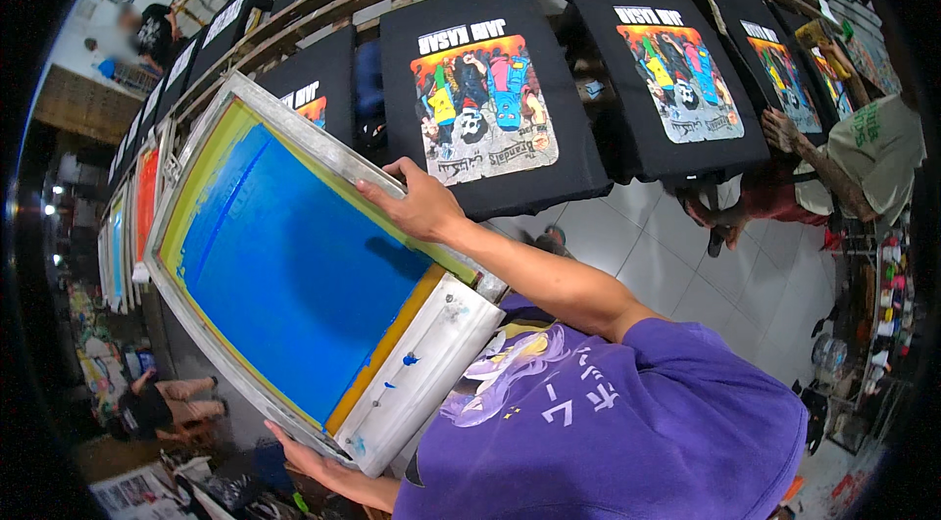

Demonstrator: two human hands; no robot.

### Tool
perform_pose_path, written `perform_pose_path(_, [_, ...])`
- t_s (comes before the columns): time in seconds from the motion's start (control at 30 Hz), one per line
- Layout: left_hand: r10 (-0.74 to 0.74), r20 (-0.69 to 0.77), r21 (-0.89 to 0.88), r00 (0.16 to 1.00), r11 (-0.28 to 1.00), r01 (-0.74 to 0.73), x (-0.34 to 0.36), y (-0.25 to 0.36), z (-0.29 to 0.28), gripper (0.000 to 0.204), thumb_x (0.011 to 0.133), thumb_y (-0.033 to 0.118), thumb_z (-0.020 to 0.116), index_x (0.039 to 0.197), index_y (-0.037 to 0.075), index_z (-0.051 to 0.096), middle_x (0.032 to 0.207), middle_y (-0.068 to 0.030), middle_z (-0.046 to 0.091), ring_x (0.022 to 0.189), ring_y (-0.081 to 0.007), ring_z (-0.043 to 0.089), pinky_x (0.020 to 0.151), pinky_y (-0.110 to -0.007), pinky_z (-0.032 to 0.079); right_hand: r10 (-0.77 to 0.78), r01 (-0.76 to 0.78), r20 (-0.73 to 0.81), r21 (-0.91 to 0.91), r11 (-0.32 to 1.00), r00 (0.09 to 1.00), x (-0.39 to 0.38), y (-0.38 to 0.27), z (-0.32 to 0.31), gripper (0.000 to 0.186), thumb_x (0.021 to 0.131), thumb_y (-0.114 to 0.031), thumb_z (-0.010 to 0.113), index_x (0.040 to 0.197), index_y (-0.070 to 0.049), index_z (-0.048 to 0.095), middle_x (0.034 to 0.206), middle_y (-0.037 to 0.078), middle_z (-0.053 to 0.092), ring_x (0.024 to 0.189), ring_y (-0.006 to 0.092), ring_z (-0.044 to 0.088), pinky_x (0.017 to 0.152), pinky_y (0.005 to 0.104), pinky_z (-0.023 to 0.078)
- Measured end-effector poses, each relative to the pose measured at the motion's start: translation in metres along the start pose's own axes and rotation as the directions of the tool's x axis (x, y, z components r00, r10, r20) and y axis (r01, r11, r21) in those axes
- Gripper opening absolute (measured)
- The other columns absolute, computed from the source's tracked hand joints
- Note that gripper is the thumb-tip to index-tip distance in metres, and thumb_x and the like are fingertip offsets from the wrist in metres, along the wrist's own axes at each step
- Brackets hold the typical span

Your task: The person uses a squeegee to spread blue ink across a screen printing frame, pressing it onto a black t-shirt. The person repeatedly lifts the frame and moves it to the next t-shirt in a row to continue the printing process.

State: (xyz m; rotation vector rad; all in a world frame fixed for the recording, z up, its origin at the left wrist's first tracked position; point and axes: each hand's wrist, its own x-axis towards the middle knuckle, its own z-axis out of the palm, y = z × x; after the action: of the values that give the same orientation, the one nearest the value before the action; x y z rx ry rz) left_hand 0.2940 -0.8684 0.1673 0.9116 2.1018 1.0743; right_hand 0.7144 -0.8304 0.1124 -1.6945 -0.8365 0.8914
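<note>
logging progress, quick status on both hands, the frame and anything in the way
Left hand at lower edge of blue-coated screen frame, grip partly hidden. Right hand gripping its upper-right edge. Frame hides part of a black shirt from view.

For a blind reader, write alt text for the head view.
A person's left hand and right hand hold a framed, mostly blue panel. Beyond it, printed black cloths lie in a row; another person is at right.
</note>
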Motion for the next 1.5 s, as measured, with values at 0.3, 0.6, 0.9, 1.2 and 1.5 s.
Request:
perform_pose_path(0.3, [-0.048, -0.072, -0.079, 0.996, 0.996, 0.043, -0.017, -0.063, -0.056, 0.086, 0.097, 0.064, 0.05, 0.149, -0.005, 0.042, 0.154, -0.0213, 0.041, 0.14, -0.032, 0.043, 0.115, -0.044, 0.033, -0.034, 0.038, 0.087, -0.046, 0.998, 0.996, -0.041, -0.01, 0.018, 0.084, 0.085, -0.073, 0.059, 0.128, -0.002, 0.056, 0.117, 0.026, 0.068, 0.112, 0.0396, 0.065, 0.098, 0.0457, 0.048])
perform_pose_path(0.6, [-0.028, -0.033, -0.15, 0.999, 0.988, 0.022, -0.062, -0.106, -0.114, 0.082, 0.097, 0.058, 0.057, 0.142, -0.01, 0.048, 0.145, -0.0216, 0.051, 0.127, -0.0318, 0.053, 0.108, -0.041, 0.04, -0.018, 0.023, 0.077, -0.066, 0.998, 0.997, -0.125, 0.022, 0.004, 0.084, 0.084, -0.074, 0.059, 0.135, -0.007, 0.058, 0.121, 0.028, 0.066, 0.115, 0.0412, 0.064, 0.098, 0.0474, 0.049])
perform_pose_path(0.9, [0.057, 0.015, -0.184, 0.998, 0.981, -0.053, -0.085, -0.169, -0.175, 0.076, 0.096, 0.056, 0.06, 0.137, -0.008, 0.055, 0.132, -0.0171, 0.061, 0.115, -0.0271, 0.061, 0.098, -0.04, 0.047, 0.115, -0.112, 0.042, -0.066, 0.992, 0.992, -0.215, 0.065, 0.005, 0.076, 0.086, -0.071, 0.061, 0.125, -0.006, 0.058, 0.113, 0.027, 0.068, 0.108, 0.0403, 0.066, 0.091, 0.0477, 0.05])
perform_pose_path(1.2, [0.011, 0.019, -0.166, 1.0, 0.986, -0.008, -0.103, -0.169, -0.211, 0.075, 0.098, 0.053, 0.06, 0.138, -0.009, 0.053, 0.139, -0.019, 0.057, 0.123, -0.0283, 0.056, 0.105, -0.039, 0.042, 0.031, -0.032, -0.017, -0.043, 0.999, 0.999, -0.263, 0.058, 0.015, 0.082, 0.086, -0.072, 0.06, 0.131, -0.004, 0.059, 0.116, 0.025, 0.069, 0.111, 0.0406, 0.065, 0.095, 0.046, 0.05])
perform_pose_path(1.5, [0.026, -0.01, -0.151, 1.0, 0.988, -0.027, -0.069, -0.188, -0.272, 0.072, 0.099, 0.051, 0.058, 0.14, -0.008, 0.053, 0.141, -0.0175, 0.056, 0.124, -0.0282, 0.056, 0.107, -0.039, 0.041, 0.028, -0.025, 0.02, -0.126, 0.992, 0.999, -0.3, 0.025, 0.076, 0.084, 0.085, -0.076, 0.057, 0.132, -0.007, 0.059, 0.115, 0.024, 0.07, 0.111, 0.0401, 0.066, 0.095, 0.0469, 0.051])
